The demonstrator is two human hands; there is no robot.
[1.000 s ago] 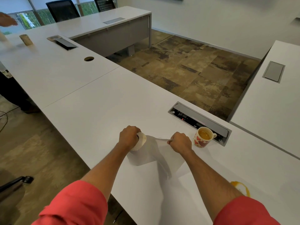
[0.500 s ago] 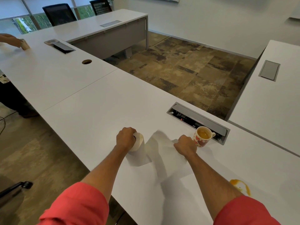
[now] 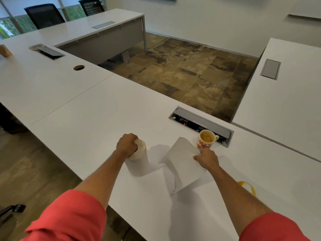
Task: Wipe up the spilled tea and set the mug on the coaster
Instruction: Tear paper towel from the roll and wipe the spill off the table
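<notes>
From the head view, the left hand (image 3: 127, 146) grips a paper towel roll (image 3: 138, 150) on the white counter (image 3: 90, 119). The right hand (image 3: 206, 158) pinches a loose towel sheet (image 3: 184, 164). The heart-patterned mug (image 3: 205, 140) of tea stands just beyond; spilled tea (image 3: 247, 186) lies nearer, right. No readable writing.
</notes>
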